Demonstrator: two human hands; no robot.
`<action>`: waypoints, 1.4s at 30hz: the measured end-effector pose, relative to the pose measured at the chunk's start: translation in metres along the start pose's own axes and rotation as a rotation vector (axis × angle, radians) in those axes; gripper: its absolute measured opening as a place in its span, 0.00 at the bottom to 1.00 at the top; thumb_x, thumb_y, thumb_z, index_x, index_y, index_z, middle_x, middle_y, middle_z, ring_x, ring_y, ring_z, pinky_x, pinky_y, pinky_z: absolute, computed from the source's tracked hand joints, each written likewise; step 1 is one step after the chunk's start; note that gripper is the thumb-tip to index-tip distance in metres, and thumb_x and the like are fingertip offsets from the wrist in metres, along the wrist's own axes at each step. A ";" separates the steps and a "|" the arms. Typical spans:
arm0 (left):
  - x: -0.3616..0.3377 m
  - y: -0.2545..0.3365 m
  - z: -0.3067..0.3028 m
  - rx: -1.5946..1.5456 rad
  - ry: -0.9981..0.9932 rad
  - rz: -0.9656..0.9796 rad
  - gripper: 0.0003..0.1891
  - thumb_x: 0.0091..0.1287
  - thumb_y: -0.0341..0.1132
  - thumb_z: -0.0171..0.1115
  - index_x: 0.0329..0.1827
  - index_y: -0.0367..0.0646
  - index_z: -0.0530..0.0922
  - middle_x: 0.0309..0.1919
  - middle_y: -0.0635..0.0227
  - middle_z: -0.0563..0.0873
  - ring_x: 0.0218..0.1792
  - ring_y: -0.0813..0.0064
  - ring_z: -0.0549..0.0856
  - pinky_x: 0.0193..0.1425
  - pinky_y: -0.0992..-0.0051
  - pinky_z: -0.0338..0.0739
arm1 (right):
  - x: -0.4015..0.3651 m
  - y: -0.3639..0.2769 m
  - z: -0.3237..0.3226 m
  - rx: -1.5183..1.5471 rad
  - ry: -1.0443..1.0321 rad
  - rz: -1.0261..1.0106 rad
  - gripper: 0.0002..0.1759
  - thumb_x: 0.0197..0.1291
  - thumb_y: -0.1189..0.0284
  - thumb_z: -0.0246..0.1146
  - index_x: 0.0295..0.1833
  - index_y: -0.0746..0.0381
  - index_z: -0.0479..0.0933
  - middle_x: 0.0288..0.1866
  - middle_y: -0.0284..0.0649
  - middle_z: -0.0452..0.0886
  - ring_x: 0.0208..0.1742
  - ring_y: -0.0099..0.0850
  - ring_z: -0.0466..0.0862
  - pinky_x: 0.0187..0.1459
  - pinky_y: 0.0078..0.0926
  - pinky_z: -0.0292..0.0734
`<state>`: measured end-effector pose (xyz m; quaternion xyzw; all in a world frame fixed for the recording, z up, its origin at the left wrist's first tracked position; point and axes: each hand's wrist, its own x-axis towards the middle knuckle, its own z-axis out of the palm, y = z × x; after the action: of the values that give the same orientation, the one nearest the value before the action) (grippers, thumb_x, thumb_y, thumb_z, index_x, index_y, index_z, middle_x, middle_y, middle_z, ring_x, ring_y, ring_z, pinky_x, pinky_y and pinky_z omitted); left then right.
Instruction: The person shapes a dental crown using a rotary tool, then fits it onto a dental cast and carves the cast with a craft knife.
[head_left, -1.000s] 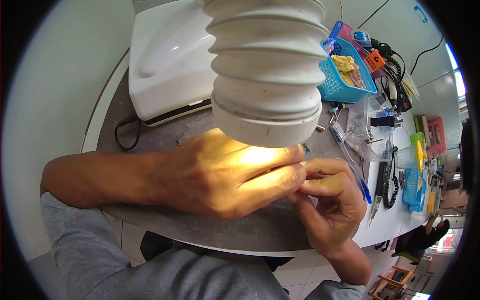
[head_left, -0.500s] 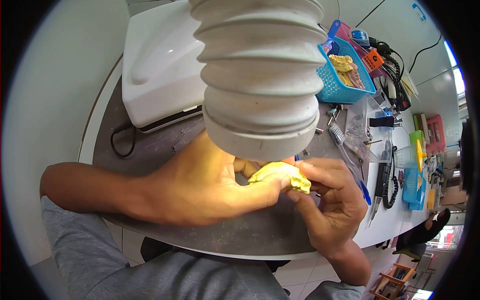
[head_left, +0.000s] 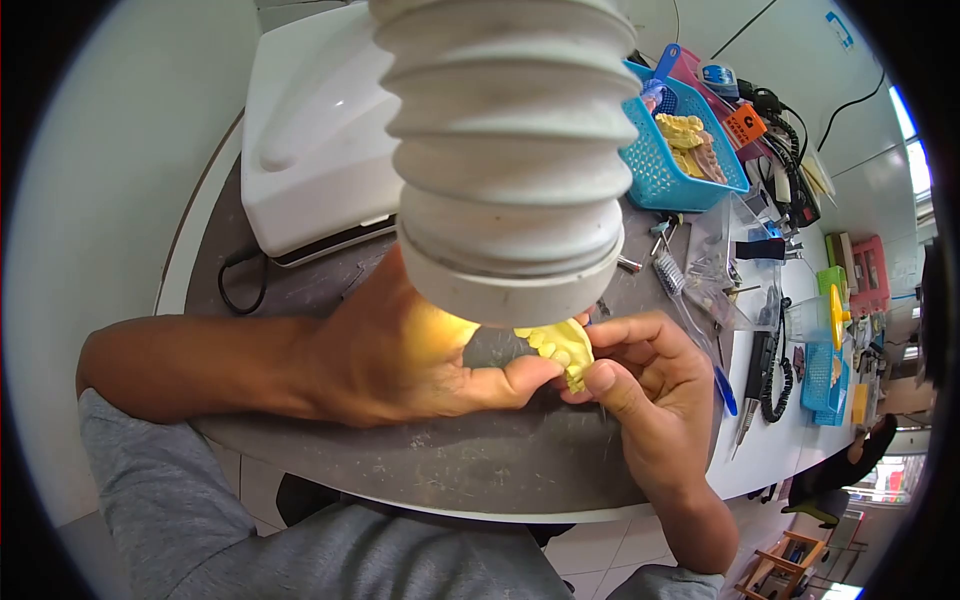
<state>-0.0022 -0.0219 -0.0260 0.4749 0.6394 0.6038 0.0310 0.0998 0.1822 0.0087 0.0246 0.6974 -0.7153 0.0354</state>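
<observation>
A yellow plaster dental model [head_left: 566, 350] is lit up just below the rim of a white ribbed hose [head_left: 510, 150]. My right hand [head_left: 655, 385] pinches the model's right end between thumb and curled fingers. From the other side my left hand [head_left: 420, 365] grips it too, its thumb tip against the lower left edge. The hose hides most of the left fingers. A small blue bit shows behind the model by the right index finger; what it belongs to is hidden.
A white machine [head_left: 315, 130] stands at the back left. On the right are a blue basket [head_left: 655, 165] of plaster models, a brush [head_left: 670, 275], a clear plastic box [head_left: 715, 250] and a black handpiece [head_left: 757, 365] with coiled cord. A person [head_left: 850, 460] sits farther off.
The model has been turned and tipped, so its row of teeth now shows. My left thumb has slid from its top face to its lower edge.
</observation>
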 end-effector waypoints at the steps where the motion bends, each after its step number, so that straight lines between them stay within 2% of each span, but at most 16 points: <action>1: 0.001 0.000 -0.002 0.112 -0.092 0.134 0.22 0.62 0.24 0.70 0.57 0.35 0.72 0.48 0.57 0.81 0.49 0.65 0.85 0.55 0.68 0.80 | 0.000 0.000 -0.002 0.066 -0.041 0.082 0.14 0.63 0.82 0.67 0.52 0.73 0.76 0.52 0.50 0.82 0.48 0.29 0.86 0.52 0.24 0.84; 2: 0.001 -0.005 0.001 0.097 -0.043 0.231 0.21 0.62 0.24 0.70 0.57 0.35 0.74 0.48 0.55 0.82 0.48 0.62 0.86 0.54 0.66 0.81 | 0.000 0.000 -0.003 0.067 -0.041 0.082 0.14 0.63 0.82 0.67 0.52 0.73 0.76 0.52 0.50 0.82 0.48 0.29 0.86 0.52 0.24 0.84; 3: 0.002 -0.004 -0.001 0.097 -0.044 0.230 0.21 0.62 0.24 0.70 0.57 0.35 0.74 0.48 0.55 0.82 0.48 0.62 0.86 0.54 0.66 0.81 | -0.001 0.001 -0.003 0.074 -0.049 0.083 0.15 0.62 0.83 0.67 0.53 0.72 0.75 0.51 0.49 0.83 0.47 0.29 0.87 0.52 0.23 0.84; 5: 0.006 -0.003 -0.005 0.072 -0.172 0.154 0.18 0.63 0.24 0.69 0.56 0.35 0.77 0.51 0.52 0.84 0.50 0.61 0.86 0.56 0.66 0.80 | 0.000 0.002 -0.004 0.079 -0.053 0.085 0.15 0.62 0.83 0.68 0.54 0.72 0.75 0.49 0.48 0.83 0.45 0.28 0.87 0.51 0.22 0.84; 8: 0.007 -0.002 -0.008 0.086 -0.190 0.124 0.18 0.64 0.25 0.69 0.56 0.36 0.78 0.54 0.51 0.84 0.53 0.60 0.85 0.59 0.66 0.79 | 0.001 0.001 -0.002 0.149 -0.049 0.136 0.19 0.60 0.85 0.68 0.56 0.71 0.73 0.49 0.47 0.82 0.47 0.28 0.86 0.51 0.22 0.84; 10: 0.004 -0.003 -0.007 0.136 -0.197 0.100 0.18 0.64 0.26 0.69 0.57 0.36 0.78 0.55 0.51 0.83 0.54 0.60 0.85 0.60 0.66 0.79 | 0.004 -0.002 0.003 0.150 0.005 0.132 0.25 0.56 0.84 0.69 0.59 0.71 0.70 0.51 0.50 0.81 0.46 0.31 0.86 0.48 0.25 0.86; 15: 0.002 -0.002 -0.008 0.195 -0.196 0.017 0.21 0.64 0.28 0.70 0.59 0.36 0.77 0.58 0.49 0.82 0.58 0.59 0.84 0.63 0.64 0.78 | 0.004 -0.004 0.004 0.101 -0.018 0.159 0.28 0.54 0.85 0.70 0.61 0.70 0.70 0.54 0.48 0.79 0.50 0.31 0.85 0.51 0.25 0.85; 18: 0.002 -0.001 -0.006 0.196 -0.126 0.038 0.22 0.64 0.30 0.71 0.59 0.35 0.76 0.56 0.52 0.83 0.56 0.65 0.84 0.60 0.68 0.80 | 0.003 -0.003 0.002 0.058 -0.029 0.109 0.28 0.55 0.85 0.70 0.61 0.70 0.70 0.51 0.46 0.79 0.50 0.29 0.85 0.52 0.23 0.84; 20: 0.002 0.006 -0.007 0.077 -0.114 -0.152 0.25 0.64 0.30 0.73 0.62 0.35 0.73 0.51 0.58 0.83 0.53 0.72 0.84 0.55 0.73 0.82 | 0.002 -0.001 0.002 0.025 -0.042 0.055 0.27 0.57 0.85 0.70 0.62 0.71 0.71 0.49 0.45 0.79 0.49 0.28 0.85 0.53 0.20 0.83; 21: 0.003 0.007 -0.006 0.077 -0.115 -0.152 0.25 0.64 0.30 0.73 0.62 0.35 0.73 0.51 0.58 0.83 0.53 0.72 0.84 0.55 0.73 0.82 | 0.002 -0.001 0.003 0.022 -0.026 0.037 0.27 0.56 0.85 0.71 0.61 0.71 0.71 0.49 0.45 0.79 0.49 0.28 0.86 0.52 0.20 0.84; 23: 0.003 0.010 -0.005 -0.072 -0.078 -0.327 0.28 0.65 0.30 0.72 0.65 0.35 0.69 0.41 0.66 0.83 0.46 0.80 0.85 0.48 0.81 0.81 | 0.001 0.000 0.003 0.020 -0.011 0.019 0.27 0.55 0.85 0.72 0.61 0.71 0.71 0.48 0.45 0.79 0.48 0.28 0.86 0.52 0.20 0.84; 24: 0.005 0.012 -0.005 -0.072 -0.078 -0.327 0.28 0.65 0.30 0.72 0.65 0.35 0.69 0.41 0.66 0.83 0.46 0.80 0.85 0.48 0.81 0.81 | 0.002 0.000 0.003 0.010 -0.008 0.005 0.27 0.55 0.85 0.72 0.60 0.71 0.71 0.48 0.45 0.79 0.49 0.28 0.86 0.51 0.20 0.84; 26: 0.009 0.019 -0.006 -0.165 -0.030 -0.512 0.13 0.60 0.30 0.75 0.45 0.37 0.83 0.38 0.68 0.88 0.39 0.77 0.86 0.45 0.73 0.82 | 0.002 0.000 0.004 -0.001 -0.004 -0.008 0.27 0.55 0.86 0.72 0.60 0.71 0.70 0.47 0.45 0.79 0.49 0.28 0.86 0.51 0.20 0.84; 27: 0.010 0.022 -0.007 -0.165 -0.030 -0.513 0.13 0.60 0.30 0.75 0.45 0.37 0.83 0.38 0.68 0.88 0.39 0.77 0.86 0.45 0.73 0.82 | 0.002 0.000 0.004 0.009 0.001 -0.005 0.27 0.55 0.86 0.72 0.59 0.71 0.70 0.48 0.46 0.79 0.48 0.28 0.86 0.51 0.21 0.85; 29: 0.012 0.024 -0.007 -0.401 -0.053 -0.651 0.10 0.62 0.28 0.73 0.44 0.37 0.83 0.36 0.68 0.88 0.36 0.79 0.85 0.43 0.76 0.82 | 0.003 -0.001 0.005 0.017 0.005 -0.003 0.27 0.55 0.86 0.72 0.59 0.72 0.70 0.48 0.46 0.79 0.48 0.28 0.86 0.51 0.21 0.85; 42: 0.007 0.010 -0.008 -0.454 -0.114 -0.597 0.09 0.65 0.29 0.71 0.44 0.37 0.83 0.36 0.69 0.88 0.38 0.81 0.85 0.43 0.77 0.81 | 0.001 -0.003 0.007 -0.039 0.005 -0.005 0.27 0.55 0.85 0.72 0.56 0.71 0.65 0.50 0.53 0.80 0.49 0.37 0.88 0.50 0.26 0.87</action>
<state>-0.0051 -0.0250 -0.0123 0.2815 0.5970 0.6670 0.3456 0.0985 0.1749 0.0120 0.0236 0.7114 -0.7017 0.0323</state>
